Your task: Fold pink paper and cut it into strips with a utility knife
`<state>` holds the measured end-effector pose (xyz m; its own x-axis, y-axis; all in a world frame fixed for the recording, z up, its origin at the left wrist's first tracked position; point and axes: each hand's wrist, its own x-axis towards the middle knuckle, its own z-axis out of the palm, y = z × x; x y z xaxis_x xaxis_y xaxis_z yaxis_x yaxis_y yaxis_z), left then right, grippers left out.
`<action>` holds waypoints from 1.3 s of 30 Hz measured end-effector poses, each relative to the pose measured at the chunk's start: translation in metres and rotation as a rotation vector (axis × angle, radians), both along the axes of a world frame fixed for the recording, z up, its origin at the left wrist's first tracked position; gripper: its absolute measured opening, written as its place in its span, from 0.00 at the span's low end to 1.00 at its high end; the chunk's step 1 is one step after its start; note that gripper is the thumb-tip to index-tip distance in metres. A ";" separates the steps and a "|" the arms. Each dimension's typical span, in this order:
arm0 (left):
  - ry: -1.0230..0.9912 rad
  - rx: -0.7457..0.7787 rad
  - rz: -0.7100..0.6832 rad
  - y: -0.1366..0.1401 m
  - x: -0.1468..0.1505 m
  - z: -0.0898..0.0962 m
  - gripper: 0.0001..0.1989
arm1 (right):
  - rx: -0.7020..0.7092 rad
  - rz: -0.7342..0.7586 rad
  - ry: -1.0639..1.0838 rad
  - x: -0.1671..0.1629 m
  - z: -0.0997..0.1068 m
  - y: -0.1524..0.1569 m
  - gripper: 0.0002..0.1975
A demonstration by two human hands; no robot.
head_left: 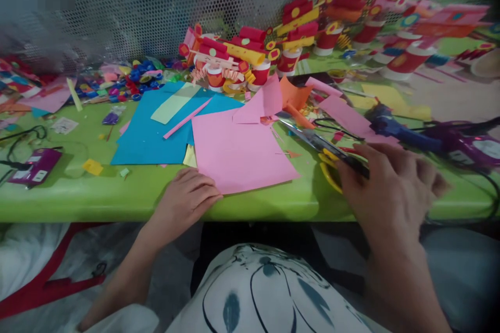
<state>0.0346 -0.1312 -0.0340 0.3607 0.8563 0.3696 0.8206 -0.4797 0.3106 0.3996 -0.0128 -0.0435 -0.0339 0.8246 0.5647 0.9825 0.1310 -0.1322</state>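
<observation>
Head view. The left hand point(191, 193) lies palm down at the near edge of the green counter point(97, 203), its fingers together and slightly bent; it is unclenched, and its fingertips touch the lower left corner of a pink sheet point(242, 153). This sheet lies flat in the middle of the counter, its near edge close to the counter's front. The right hand point(390, 177), blurred, is over the counter to the right of the sheet, with fingers half bent. Thumb and forefinger lie about the dark handle of a bladed tool point(312, 139); whether they grip it firmly cannot be told. The blade points away and to the left, toward the sheet, and a yellow loop point(330, 177) shows beside the handle.

Left of the pink sheet, and partly beneath it, lies blue paper point(150, 140), bearing a pale green strip point(174, 104) and a narrow pink strip point(187, 118). Beyond the sheet lie a curled pink piece point(263, 101) and an orange piece point(295, 96). A blue glue gun point(406, 130) lies beyond the right hand, near a purple box point(476, 143); a second purple device point(35, 166) lies at far left. Along the back, red paper cups point(289, 62) carry red and yellow paper parts, beside a heap of small coloured pieces point(133, 80), before a perforated metal panel point(175, 5).
</observation>
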 end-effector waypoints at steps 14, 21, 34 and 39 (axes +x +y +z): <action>-0.046 -0.039 0.161 -0.013 -0.009 -0.003 0.09 | -0.219 0.804 0.047 -0.043 -0.002 0.002 0.15; -0.072 -0.056 0.381 -0.028 -0.007 -0.004 0.11 | -0.170 0.770 0.046 -0.045 -0.003 0.000 0.15; -0.186 -0.200 0.538 -0.023 0.003 0.001 0.09 | -0.075 0.754 -0.085 -0.044 -0.015 0.006 0.20; -0.208 -0.207 0.537 -0.022 0.003 0.002 0.10 | -0.087 0.731 -0.082 -0.043 -0.018 0.007 0.21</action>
<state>0.0375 -0.1527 -0.0321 -0.2030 0.9600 0.1929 0.8430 0.0711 0.5332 0.3563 -0.0062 -0.0615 -0.6311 0.6168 0.4703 0.6556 0.7482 -0.1015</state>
